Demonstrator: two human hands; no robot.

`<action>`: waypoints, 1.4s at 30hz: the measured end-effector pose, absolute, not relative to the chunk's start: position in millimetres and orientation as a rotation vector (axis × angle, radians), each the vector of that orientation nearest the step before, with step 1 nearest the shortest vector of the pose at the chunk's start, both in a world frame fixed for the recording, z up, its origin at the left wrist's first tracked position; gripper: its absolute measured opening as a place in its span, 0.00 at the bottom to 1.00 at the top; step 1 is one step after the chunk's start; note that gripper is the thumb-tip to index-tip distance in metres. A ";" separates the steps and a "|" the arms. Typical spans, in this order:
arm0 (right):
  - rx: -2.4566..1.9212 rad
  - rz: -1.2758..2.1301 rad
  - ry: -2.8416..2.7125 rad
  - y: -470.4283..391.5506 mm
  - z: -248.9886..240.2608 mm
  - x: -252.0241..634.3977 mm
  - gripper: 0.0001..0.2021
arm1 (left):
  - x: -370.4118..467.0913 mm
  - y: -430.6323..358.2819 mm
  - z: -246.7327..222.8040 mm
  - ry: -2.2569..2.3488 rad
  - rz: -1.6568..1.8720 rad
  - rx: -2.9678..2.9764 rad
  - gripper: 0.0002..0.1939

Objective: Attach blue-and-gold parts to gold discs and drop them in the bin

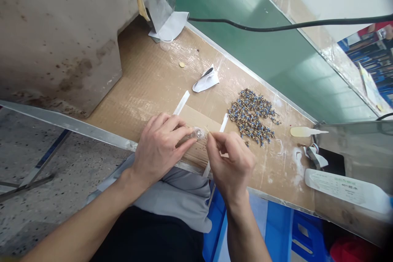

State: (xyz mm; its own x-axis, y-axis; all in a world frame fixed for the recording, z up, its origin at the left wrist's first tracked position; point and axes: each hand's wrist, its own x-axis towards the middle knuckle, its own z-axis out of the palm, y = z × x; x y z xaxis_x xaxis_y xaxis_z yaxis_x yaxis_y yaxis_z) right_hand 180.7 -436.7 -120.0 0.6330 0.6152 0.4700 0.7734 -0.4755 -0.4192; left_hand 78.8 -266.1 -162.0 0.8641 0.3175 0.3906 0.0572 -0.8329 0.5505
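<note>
My left hand (162,141) pinches a small clear round plastic piece (199,133) between thumb and fingers, over the cardboard-covered bench. Close to its right side, my right hand (231,155) has thumb and forefinger pressed together on a thin yellowish strand (208,132), whose tip meets or nearly meets the clear piece. What the strand is cannot be made out. Up and to the right of my right hand lies a pile of small blue and brass-coloured parts (251,116).
A folded white paper piece (206,82) and a small yellow disc (181,64) lie beyond my hands. At the right are a dropper bottle (302,132), a tape roll and a large white bottle (346,190). A stained metal housing (58,41) stands at the left.
</note>
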 end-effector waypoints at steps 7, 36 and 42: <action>-2.259 -0.282 -1.040 -446.4 -116.1 177.0 0.08 | 79.7 -266.0 -162.7 0.268 0.675 2.490 0.05; -2.135 -0.299 -1.108 -357.3 -157.2 297.2 0.08 | 177.3 -202.8 -135.3 0.486 0.615 2.469 0.07; -2.303 -0.264 -1.327 -357.0 -164.5 299.5 0.12 | 215.7 -193.3 -151.2 0.498 0.560 2.460 0.08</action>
